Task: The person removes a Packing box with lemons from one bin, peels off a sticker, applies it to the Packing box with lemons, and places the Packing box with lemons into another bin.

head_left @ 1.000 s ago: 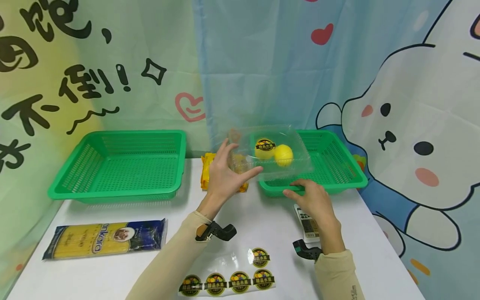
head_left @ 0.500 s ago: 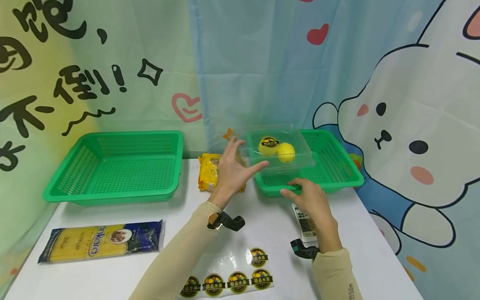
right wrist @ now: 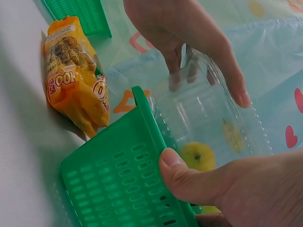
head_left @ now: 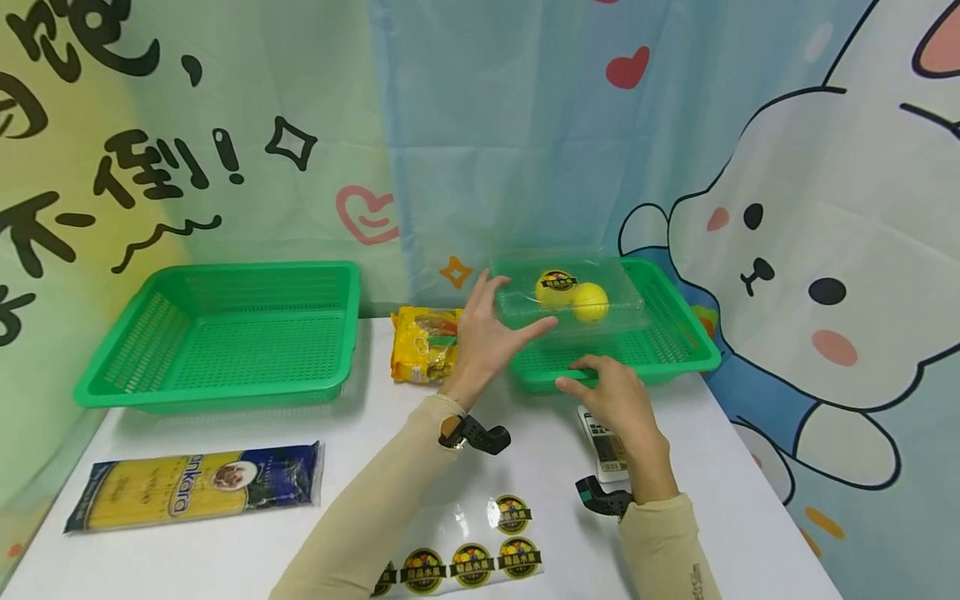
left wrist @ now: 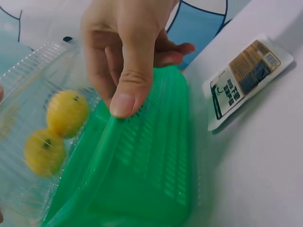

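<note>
My left hand (head_left: 517, 312) grips the left end of a clear plastic clamshell box (head_left: 622, 287), fingers behind it and thumb in front. The box holds two yellow fruits (head_left: 590, 302) and carries a round sticker; it hovers over the right green basket (head_left: 675, 337). My right hand (head_left: 577, 375) grips that basket's front rim, thumb (left wrist: 124, 101) pressed on the rim's edge. In the right wrist view my left hand (right wrist: 208, 90) clasps the box (right wrist: 213, 123) above the basket (right wrist: 118, 184). The left wrist view shows the fruits (left wrist: 66, 112) blurred inside the box (left wrist: 28, 80).
An empty green basket (head_left: 240, 333) stands at the back left. A yellow snack bag (head_left: 423, 354) lies between the baskets. A pasta packet (head_left: 195, 487), a sticker sheet (head_left: 465, 558) and a label card (head_left: 607, 442) lie on the white table (head_left: 360, 433).
My left hand has carried the clear box to the right and further over the right basket. My right hand has stayed on the basket's front rim.
</note>
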Motion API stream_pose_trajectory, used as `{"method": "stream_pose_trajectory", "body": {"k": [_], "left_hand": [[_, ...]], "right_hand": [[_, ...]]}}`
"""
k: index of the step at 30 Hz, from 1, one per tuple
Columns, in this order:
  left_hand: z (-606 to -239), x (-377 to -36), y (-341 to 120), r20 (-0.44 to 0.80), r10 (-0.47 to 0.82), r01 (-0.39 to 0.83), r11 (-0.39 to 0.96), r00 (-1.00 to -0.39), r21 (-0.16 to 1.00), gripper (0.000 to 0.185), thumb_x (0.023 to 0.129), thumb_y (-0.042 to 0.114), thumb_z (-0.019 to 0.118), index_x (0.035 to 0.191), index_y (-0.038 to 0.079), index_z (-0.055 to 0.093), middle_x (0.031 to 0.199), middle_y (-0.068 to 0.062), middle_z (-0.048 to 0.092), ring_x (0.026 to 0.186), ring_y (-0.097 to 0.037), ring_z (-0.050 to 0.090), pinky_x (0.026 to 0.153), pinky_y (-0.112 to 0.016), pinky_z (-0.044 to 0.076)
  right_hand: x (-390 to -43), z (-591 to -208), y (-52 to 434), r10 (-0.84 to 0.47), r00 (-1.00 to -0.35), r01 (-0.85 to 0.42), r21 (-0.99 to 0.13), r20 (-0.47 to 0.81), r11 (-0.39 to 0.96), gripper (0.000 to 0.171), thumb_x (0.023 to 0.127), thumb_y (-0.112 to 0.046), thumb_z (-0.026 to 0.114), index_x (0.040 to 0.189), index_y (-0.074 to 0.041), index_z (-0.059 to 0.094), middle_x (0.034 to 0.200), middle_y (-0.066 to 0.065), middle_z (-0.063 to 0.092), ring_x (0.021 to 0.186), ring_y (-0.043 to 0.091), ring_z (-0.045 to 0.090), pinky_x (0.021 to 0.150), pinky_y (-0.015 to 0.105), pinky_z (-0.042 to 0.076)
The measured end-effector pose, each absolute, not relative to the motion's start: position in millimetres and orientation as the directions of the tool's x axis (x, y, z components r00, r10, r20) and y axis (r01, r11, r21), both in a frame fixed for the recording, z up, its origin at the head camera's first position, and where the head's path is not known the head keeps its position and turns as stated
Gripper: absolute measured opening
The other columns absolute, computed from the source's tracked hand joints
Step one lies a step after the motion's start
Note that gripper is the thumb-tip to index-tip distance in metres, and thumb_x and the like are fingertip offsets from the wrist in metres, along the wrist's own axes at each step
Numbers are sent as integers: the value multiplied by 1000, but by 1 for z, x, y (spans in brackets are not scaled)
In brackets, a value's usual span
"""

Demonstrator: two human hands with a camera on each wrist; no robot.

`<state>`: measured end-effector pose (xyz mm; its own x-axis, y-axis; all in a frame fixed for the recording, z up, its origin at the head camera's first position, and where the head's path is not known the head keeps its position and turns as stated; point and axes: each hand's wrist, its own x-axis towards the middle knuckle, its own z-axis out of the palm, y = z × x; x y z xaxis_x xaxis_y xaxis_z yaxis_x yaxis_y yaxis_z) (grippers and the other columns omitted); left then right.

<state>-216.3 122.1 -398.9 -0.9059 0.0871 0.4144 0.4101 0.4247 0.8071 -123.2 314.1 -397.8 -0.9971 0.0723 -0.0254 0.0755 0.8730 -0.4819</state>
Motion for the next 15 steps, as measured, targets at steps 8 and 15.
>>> {"method": "stream_pose_trajectory", "body": {"k": [8, 15], "left_hand": [[-399, -216, 135, 409, 93, 411, 393, -908, 822, 86, 75, 55, 92, 143, 15, 57, 167, -17, 36, 152, -39, 40, 117, -58, 44], [-401, -216, 146, 408, 101, 413, 398, -907, 819, 85, 76, 55, 91, 143, 17, 56, 168, -17, 36, 149, -41, 44, 114, -60, 46]], "right_hand": [[-124, -398, 314, 67, -998, 68, -482, -21, 874, 49, 99, -41, 73, 134, -8, 69, 139, 23, 65, 121, 49, 62, 96, 65, 53], [-125, -398, 312, 73, -997, 75, -482, -23, 873, 49, 98, -41, 73, 134, -8, 69, 140, 24, 64, 123, 49, 62, 97, 66, 51]]}}
